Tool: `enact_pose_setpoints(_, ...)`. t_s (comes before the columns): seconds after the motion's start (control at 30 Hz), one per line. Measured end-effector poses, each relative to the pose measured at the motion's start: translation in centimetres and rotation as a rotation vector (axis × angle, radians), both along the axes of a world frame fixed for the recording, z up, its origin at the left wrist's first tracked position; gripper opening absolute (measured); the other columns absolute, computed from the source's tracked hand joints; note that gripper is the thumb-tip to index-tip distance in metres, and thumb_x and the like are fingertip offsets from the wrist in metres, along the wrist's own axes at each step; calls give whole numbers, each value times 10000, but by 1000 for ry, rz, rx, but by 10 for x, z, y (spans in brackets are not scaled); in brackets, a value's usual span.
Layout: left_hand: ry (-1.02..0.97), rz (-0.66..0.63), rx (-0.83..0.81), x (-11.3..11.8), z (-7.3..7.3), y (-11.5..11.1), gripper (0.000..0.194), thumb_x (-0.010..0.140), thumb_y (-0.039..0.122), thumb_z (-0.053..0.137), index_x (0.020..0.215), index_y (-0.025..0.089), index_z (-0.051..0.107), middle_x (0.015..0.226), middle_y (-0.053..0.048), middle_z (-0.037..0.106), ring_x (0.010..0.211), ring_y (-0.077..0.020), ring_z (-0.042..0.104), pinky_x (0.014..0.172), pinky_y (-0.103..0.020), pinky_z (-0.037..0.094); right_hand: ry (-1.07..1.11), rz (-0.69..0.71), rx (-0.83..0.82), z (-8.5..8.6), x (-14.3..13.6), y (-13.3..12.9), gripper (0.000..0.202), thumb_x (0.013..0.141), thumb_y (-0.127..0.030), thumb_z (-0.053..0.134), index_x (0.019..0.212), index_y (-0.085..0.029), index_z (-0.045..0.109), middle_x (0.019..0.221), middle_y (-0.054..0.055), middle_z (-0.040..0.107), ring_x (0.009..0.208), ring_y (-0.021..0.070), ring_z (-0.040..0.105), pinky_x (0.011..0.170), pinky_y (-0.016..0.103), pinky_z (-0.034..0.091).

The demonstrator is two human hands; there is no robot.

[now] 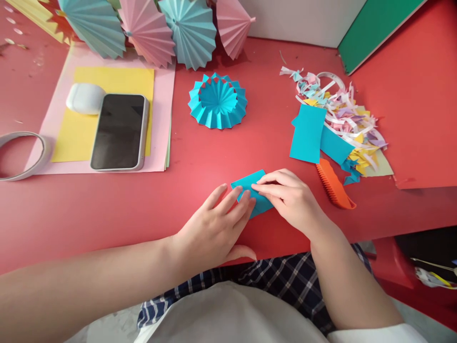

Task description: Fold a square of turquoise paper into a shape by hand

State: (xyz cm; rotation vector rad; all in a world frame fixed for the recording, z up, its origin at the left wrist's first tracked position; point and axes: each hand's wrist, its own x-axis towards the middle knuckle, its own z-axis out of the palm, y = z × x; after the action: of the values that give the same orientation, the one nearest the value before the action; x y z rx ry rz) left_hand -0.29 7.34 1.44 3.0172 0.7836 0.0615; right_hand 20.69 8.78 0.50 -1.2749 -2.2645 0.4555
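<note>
On red table [185, 181], both hands, L [214, 224] & R [291, 197], press flat on blue paper [252, 188].

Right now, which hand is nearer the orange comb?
Right. The right hand rests on the blue paper piece, just left of the orange comb without touching it. The left hand lies farther left, fingertips on the same paper.

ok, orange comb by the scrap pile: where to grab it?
Take the orange comb across its smooth right-hand back, near the lower end, coming from the right. Its teeth face left, and the upper end lies against the paper scraps, so the lower end is freer.
</note>
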Motion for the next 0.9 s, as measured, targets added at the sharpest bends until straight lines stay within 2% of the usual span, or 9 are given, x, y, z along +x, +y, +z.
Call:
enact_pose_setpoints(0.3,27,14,-3,1,2,0,791,838,679,176,1290,97,463,1305,-121,503,1219,-337,401,1005,-469,295,-29,0,22,0,-2,0,262,842,-90,511,1023,-161,686,909,90,642,863,177,540,752,328,496)
enact_pose_setpoints(0.63,-6,134,-34,0,1,-6,789,806,715,230,1332,157,415,1360,-111,441,1277,-404,307,993,-596,264,-32,0,15,1,-3,-1,268,856,-112,492,1029,-194,680,917,89,637,875,190,542,741,348,496)
enact_pose_setpoints(0.9,55,68,-33,0,7,-3,748,847,663,216,1339,130,396,1351,-143,450,1271,-332,350,999,-515,304,-27,-4,-10,1,-3,0,278,871,-136,479,1038,-247,673,922,76,628,888,193,542,729,359,499)
